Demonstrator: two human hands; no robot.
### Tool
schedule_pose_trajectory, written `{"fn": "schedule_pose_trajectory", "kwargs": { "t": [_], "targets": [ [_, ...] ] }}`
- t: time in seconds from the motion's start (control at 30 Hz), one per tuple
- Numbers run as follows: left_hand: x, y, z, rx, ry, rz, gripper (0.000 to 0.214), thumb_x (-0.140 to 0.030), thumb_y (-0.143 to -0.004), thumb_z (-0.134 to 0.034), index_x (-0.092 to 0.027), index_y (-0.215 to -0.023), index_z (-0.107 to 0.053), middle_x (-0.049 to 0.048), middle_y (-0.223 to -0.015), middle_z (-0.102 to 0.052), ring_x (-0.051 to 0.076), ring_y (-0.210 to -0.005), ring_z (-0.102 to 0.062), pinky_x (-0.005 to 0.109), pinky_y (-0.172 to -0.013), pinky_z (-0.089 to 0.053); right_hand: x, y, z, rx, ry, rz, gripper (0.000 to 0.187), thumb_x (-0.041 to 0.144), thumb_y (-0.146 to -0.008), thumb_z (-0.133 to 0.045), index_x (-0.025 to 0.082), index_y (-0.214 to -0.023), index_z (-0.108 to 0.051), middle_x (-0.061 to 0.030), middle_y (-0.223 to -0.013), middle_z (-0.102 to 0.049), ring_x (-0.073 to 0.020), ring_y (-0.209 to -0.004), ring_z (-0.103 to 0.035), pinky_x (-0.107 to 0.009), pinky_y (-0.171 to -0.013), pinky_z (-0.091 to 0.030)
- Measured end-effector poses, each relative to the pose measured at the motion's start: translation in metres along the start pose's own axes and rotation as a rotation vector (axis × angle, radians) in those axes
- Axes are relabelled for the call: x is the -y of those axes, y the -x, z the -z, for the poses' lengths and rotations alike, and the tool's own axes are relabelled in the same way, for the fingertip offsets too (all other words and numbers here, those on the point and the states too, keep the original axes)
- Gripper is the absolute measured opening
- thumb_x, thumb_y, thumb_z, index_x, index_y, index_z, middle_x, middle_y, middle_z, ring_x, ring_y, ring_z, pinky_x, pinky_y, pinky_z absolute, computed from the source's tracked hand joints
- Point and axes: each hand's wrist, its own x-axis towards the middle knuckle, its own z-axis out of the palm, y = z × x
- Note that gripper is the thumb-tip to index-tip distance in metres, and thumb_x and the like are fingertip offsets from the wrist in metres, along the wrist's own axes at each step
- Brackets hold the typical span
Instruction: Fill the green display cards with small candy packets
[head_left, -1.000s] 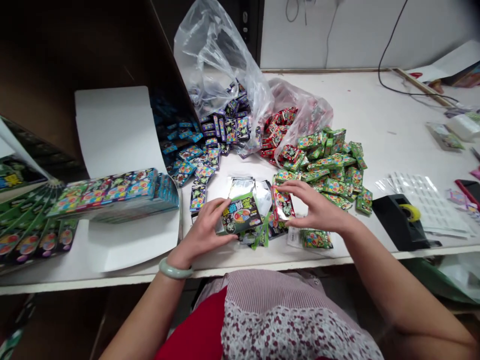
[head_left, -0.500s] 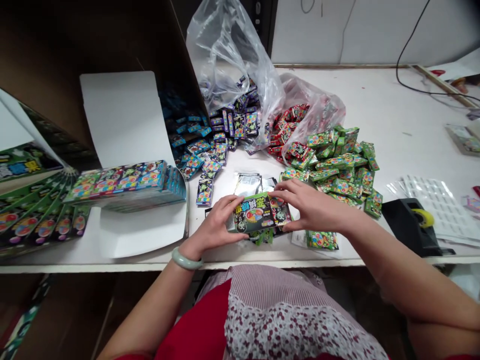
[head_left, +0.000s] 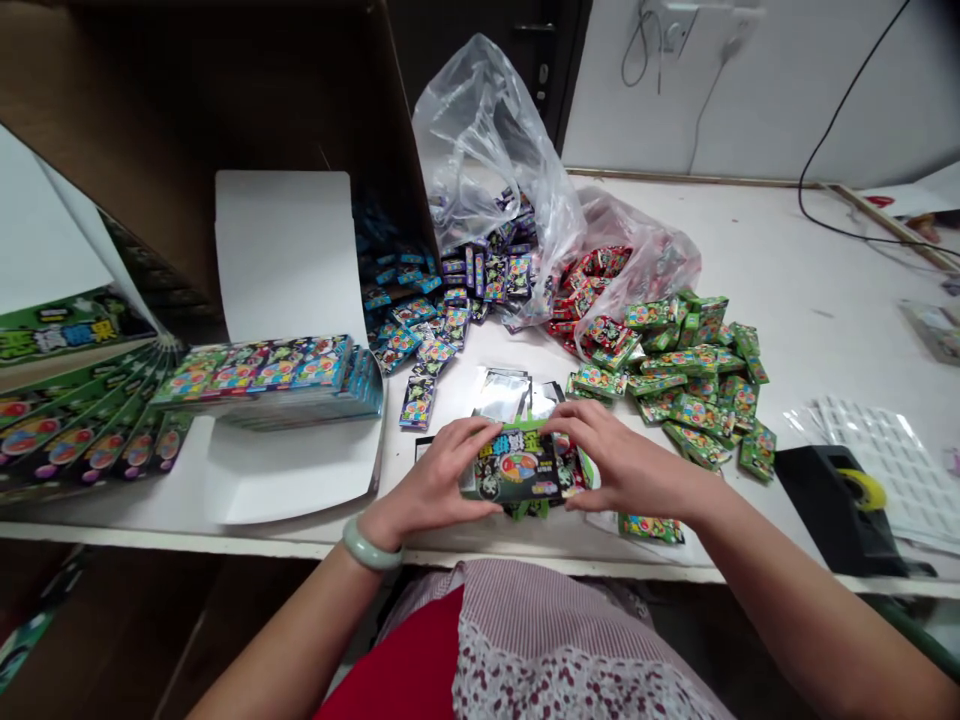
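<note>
Head view: looking down over a person's two hands at a white worktable.
Packet: a green-and-black printed packet (head_left: 517, 462) sits between the hands, low over the table, with silver foil sachets (head_left: 501, 395) just beyond it.
Hands: the left hand (head_left: 435, 478) and right hand (head_left: 626, 465) are together, clamped on the packet's short ends.
Arms: both forearms reach forward over the table edge, a jade bangle (head_left: 371, 545) on the left wrist.
Surface: the table (head_left: 810, 280) holds heaped green packets (head_left: 694, 385), red packets (head_left: 592, 280) beside a clear plastic bag (head_left: 487, 140), and a black tape dispenser (head_left: 832, 510).
Room: a white wall (head_left: 787, 90) rises behind the table.
</note>
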Motion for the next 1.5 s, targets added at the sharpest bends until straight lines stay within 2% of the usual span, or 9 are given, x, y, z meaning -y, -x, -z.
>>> {"fn": "schedule_pose_trajectory", "kwargs": {
  "t": [0.17, 0.37, 0.6, 0.73, 0.93, 1.07, 1.23, 1.37, 1.5],
  "targets": [
    [0.011, 0.005, 0.000, -0.079, -0.065, 0.079, 0.093, -0.040, -0.072, -0.077, -0.030, -0.147, -0.025, 0.0120, -0.136, -0.041, 0.032, -0.127, -0.042, 0.054, -0.106, -0.039, -0.004, 0.000, -0.024, -0.261, -0.081, -0.157, 0.058, 0.042, -0.083, -0.067, 0.024, -0.132, -0.043, -0.0146, -0.135, -0.048, -0.0295, -0.131, -0.039, -0.052, -0.107, -0.035],
    [0.022, 0.003, -0.009, -0.124, -0.090, 0.147, 0.090, -0.032, -0.072, -0.076, -0.034, -0.146, -0.025, 0.0099, -0.135, -0.041, 0.033, -0.126, -0.044, 0.054, -0.105, -0.041, -0.001, -0.009, -0.045, -0.386, -0.072, -0.243, 0.037, 0.030, -0.092, -0.050, 0.025, -0.129, -0.049, -0.0097, -0.128, -0.061, -0.0291, -0.136, -0.036, -0.061, -0.112, -0.020],
    [0.020, 0.004, -0.005, -0.169, -0.087, 0.204, 0.099, -0.029, -0.063, -0.082, -0.028, -0.146, -0.028, 0.0129, -0.136, -0.043, 0.035, -0.127, -0.044, 0.055, -0.106, -0.040, -0.015, -0.027, -0.061, -0.340, -0.156, -0.180, 0.043, 0.035, -0.089, -0.055, 0.029, -0.131, -0.052, -0.0111, -0.127, -0.063, -0.0322, -0.136, -0.038, -0.064, -0.107, -0.030],
    [0.024, 0.014, 0.003, -0.198, -0.064, 0.317, 0.092, -0.028, -0.064, -0.081, -0.027, -0.143, -0.034, 0.0123, -0.137, -0.043, 0.035, -0.129, -0.043, 0.055, -0.107, -0.039, -0.059, -0.087, -0.035, -0.474, -0.152, -0.222, 0.029, 0.032, -0.092, -0.048, 0.023, -0.118, -0.060, -0.0085, -0.104, -0.072, -0.0242, -0.101, -0.066, -0.046, -0.092, -0.050],
    [0.028, 0.021, 0.006, -0.210, -0.025, 0.361, 0.090, -0.035, -0.066, -0.080, -0.030, -0.143, -0.035, 0.0122, -0.140, -0.043, 0.036, -0.131, -0.044, 0.053, -0.106, -0.043, -0.119, -0.216, 0.023, -0.482, 0.110, -0.303, 0.033, 0.013, -0.079, -0.062, 0.012, -0.112, -0.061, -0.0176, -0.121, -0.063, -0.0281, -0.119, -0.052, -0.045, -0.103, -0.036],
    [0.034, 0.027, 0.006, -0.223, -0.070, 0.361, 0.090, -0.041, -0.067, -0.079, -0.032, -0.144, -0.034, 0.0123, -0.142, -0.043, 0.039, -0.130, -0.044, 0.055, -0.103, -0.045, -0.140, -0.256, 0.041, -0.536, 0.153, -0.408, 0.045, 0.008, -0.064, -0.075, 0.009, -0.107, -0.060, -0.0222, -0.119, -0.061, -0.0352, -0.120, -0.045, -0.054, -0.103, -0.028],
    [0.039, 0.028, 0.012, -0.247, -0.089, 0.338, 0.087, -0.042, -0.071, -0.075, -0.034, -0.145, -0.031, 0.0112, -0.139, -0.044, 0.036, -0.127, -0.047, 0.054, -0.102, -0.047, -0.144, -0.230, 0.056, -0.592, 0.059, -0.383, 0.018, 0.016, -0.076, -0.065, 0.015, -0.094, -0.062, -0.0125, -0.107, -0.064, -0.0243, -0.103, -0.055, -0.042, -0.096, -0.040],
    [0.038, 0.020, 0.015, -0.287, -0.117, 0.272, 0.085, -0.043, -0.074, -0.073, -0.031, -0.146, -0.028, 0.0111, -0.136, -0.043, 0.034, -0.125, -0.048, 0.053, -0.103, -0.045, -0.118, -0.160, 0.058, -0.640, -0.143, -0.385, 0.020, 0.033, -0.085, -0.056, 0.017, -0.096, -0.060, -0.0055, -0.092, -0.066, -0.0167, -0.079, -0.061, -0.032, -0.073, -0.050],
    [0.030, 0.009, 0.010, -0.236, -0.147, 0.143, 0.091, -0.042, -0.074, -0.074, -0.031, -0.148, -0.022, 0.0115, -0.136, -0.041, 0.033, -0.126, -0.043, 0.055, -0.106, -0.039, -0.075, -0.081, 0.045, -0.584, -0.616, -0.366, 0.031, 0.046, -0.075, -0.068, 0.019, -0.090, -0.063, -0.0009, -0.077, -0.065, -0.0123, -0.061, -0.056, -0.028, -0.059, -0.049]
  ]
}}
